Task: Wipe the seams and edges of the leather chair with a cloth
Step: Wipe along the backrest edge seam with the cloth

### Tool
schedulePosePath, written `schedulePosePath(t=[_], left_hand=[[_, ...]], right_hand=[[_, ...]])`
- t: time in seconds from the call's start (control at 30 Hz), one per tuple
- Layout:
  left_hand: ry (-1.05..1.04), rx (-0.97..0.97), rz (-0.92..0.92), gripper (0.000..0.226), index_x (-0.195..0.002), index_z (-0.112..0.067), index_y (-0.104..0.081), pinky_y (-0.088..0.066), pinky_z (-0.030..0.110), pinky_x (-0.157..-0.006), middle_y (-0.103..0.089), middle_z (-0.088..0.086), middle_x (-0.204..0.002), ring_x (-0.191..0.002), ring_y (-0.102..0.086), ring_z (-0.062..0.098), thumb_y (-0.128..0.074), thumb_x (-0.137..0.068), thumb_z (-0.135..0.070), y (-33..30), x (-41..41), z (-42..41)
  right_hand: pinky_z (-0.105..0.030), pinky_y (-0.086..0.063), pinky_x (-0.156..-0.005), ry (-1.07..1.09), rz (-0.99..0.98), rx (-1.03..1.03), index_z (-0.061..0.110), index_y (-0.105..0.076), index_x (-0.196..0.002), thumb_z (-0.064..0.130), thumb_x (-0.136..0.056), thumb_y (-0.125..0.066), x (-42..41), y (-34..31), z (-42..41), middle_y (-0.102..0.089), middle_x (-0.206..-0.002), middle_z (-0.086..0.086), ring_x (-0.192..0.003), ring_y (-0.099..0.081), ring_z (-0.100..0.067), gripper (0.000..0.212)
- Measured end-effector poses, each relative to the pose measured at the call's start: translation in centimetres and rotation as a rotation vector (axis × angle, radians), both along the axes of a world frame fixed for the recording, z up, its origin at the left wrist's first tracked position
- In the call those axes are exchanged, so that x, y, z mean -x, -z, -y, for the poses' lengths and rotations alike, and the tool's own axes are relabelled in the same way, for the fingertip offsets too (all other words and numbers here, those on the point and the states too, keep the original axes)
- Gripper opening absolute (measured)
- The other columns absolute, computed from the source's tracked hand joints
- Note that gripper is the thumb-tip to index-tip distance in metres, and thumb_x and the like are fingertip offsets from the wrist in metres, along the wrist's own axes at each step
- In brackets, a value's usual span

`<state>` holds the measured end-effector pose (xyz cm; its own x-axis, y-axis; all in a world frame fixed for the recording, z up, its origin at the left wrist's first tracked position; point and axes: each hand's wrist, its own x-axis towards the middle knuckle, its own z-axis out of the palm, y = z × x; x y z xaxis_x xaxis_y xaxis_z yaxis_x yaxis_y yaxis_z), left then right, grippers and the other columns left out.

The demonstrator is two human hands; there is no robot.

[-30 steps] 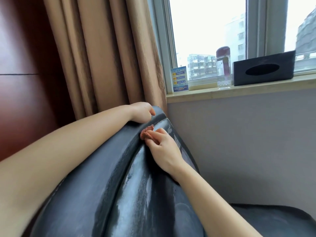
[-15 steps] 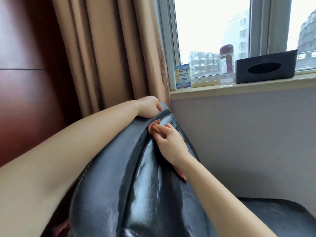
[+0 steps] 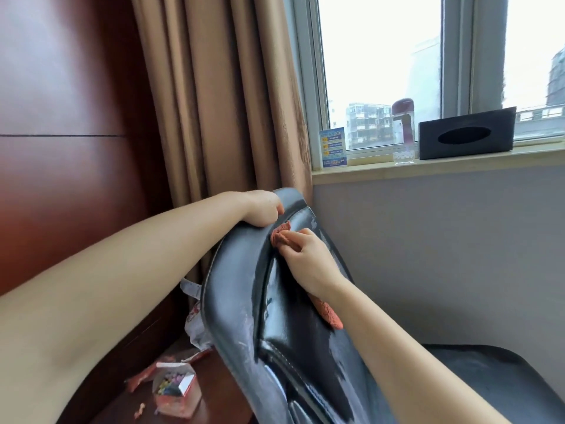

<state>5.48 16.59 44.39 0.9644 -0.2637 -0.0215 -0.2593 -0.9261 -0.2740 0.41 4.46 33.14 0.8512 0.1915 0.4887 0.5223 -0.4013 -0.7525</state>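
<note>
The black leather chair [image 3: 238, 301] fills the lower middle of the view, its backrest rising to a rounded top edge just in front of the tan curtain [image 3: 220, 102]. The left hand [image 3: 263, 208] is curled over that top edge, fingers [image 3: 276, 208] wrapped closed around the padded rim, gripping the chair itself. Just below it the right hand [image 3: 308, 258] presses a bunched reddish-orange cloth [image 3: 279, 235] against the seam where the raised border meets the glossy inner panel — the fingers are closed on the cloth, and a loose tail of it shows again beneath the wrist, lying on the leather. The chair's border looks scuffed and dull beside the shiny panel, with pale stitching along its outer edge. Low on the left, on a dark wooden desk [image 3: 220, 381], sits an opened small box [image 3: 175, 390] with colourful pieces inside, near some torn wrappers. On the windowsill [image 3: 397, 171] stand a blue card [image 3: 333, 146], a clear bottle [image 3: 404, 130] and a black tissue box [image 3: 466, 134].
</note>
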Motion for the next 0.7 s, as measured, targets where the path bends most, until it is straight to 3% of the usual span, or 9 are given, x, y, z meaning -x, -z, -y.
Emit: schedulePosePath(t=[0.13, 0.2, 0.3, 0.4, 0.57, 0.7], left_hand=[[-0.021, 0.104, 0.067, 0.026, -0.083, -0.008, -0.059, -0.045, 0.039, -0.089, -0.063, 0.006, -0.094, -0.095, -0.054, 0.025, -0.035, -0.085, 0.0, 0.4, 2.5, 0.9], [-0.05, 0.216, 0.122, 0.036, -0.104, -0.006, -0.067, -0.045, 0.034, -0.096, -0.066, 0.005, -0.112, -0.108, -0.056, 0.024, -0.036, -0.086, 0.0, 0.3, 3.7, 1.0], [-0.082, 0.316, 0.162, 0.038, -0.105, -0.012, -0.068, -0.044, 0.028, -0.095, -0.063, 0.006, -0.109, -0.107, -0.055, 0.02, -0.038, -0.086, -0.001, 0.3, 5.1, 1.3], [-0.086, 0.376, 0.181, 0.041, -0.118, -0.012, -0.065, -0.044, 0.03, -0.1, -0.061, 0.004, -0.125, -0.117, -0.054, 0.02, -0.04, -0.087, -0.003, 0.0, 6.2, 1.8], [-0.078, 0.241, 0.074, 0.042, -0.126, -0.014, -0.06, -0.035, 0.021, -0.099, -0.055, 0.001, -0.135, -0.124, -0.048, 0.016, -0.043, -0.089, -0.004, 0.1, 8.3, 1.6], [-0.019, 0.099, 0.048, 0.039, -0.117, -0.019, -0.065, -0.039, 0.023, -0.093, -0.061, -0.002, -0.126, -0.114, -0.053, 0.017, -0.041, -0.09, -0.007, 0.8, 11.0, 1.7]], right_hand=[[-0.035, -0.045, -0.081, -0.049, 0.022, 0.0, 0.026, -0.061, -0.08, 0.032, -0.093, -0.048, 4.6, 0.6, 0.8, -0.044, -0.081, 0.008, -0.08, -0.052, -0.011, 0.02], [-0.034, -0.044, -0.08, -0.096, 0.016, -0.029, 0.026, -0.062, -0.08, 0.03, -0.093, -0.048, 7.3, 1.0, 1.3, -0.046, -0.082, 0.008, -0.079, -0.052, -0.008, 0.019], [-0.033, -0.046, -0.077, -0.13, 0.054, -0.013, 0.023, -0.064, -0.092, 0.03, -0.093, -0.049, 10.9, 2.1, 2.1, -0.049, -0.087, 0.008, -0.078, -0.052, -0.007, 0.016], [-0.037, -0.048, -0.077, -0.142, 0.103, 0.028, 0.022, -0.063, -0.094, 0.03, -0.093, -0.05, 12.8, 2.6, 2.8, -0.048, -0.088, 0.008, -0.078, -0.052, -0.009, 0.016], [-0.037, -0.047, -0.073, -0.137, 0.176, 0.044, 0.022, -0.065, -0.094, 0.032, -0.093, -0.051, 14.3, 2.9, 3.1, -0.046, -0.086, 0.008, -0.074, -0.05, -0.01, 0.017], [-0.035, -0.047, -0.07, -0.116, 0.232, 0.038, 0.027, -0.063, -0.094, 0.033, -0.092, -0.052, 15.0, 3.7, 3.0, -0.044, -0.084, 0.011, -0.072, -0.049, -0.008, 0.012]])
